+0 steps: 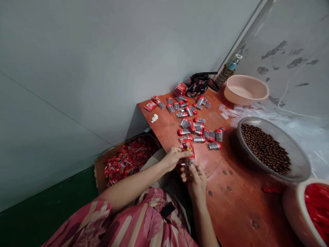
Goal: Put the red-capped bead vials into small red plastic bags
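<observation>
Both hands meet at the table's near edge around one small clear bottle (pixel 189 160) with a red printed wrapper (pixel 187 144) at its upper end. My left hand (pixel 175 158) grips the wrapper end from the left, thumb across it. Below it, my right hand (pixel 196 176) has its fingers closed round the lower, clear end. Just beyond the hands, several filled bottles with red caps (pixel 197 126) lie scattered on the reddish table (pixel 218 181).
A grey bowl (pixel 299 161) of brown balls stands right, beside clear empty tubes (pixel 233 113). Behind are a pink basin (pixel 246 91), a dark patterned bag (pixel 196 84) and a bottle (pixel 228 70). A tub (pixel 295 206) of red pieces stands front right; a box (pixel 99 175) of red packets sits left.
</observation>
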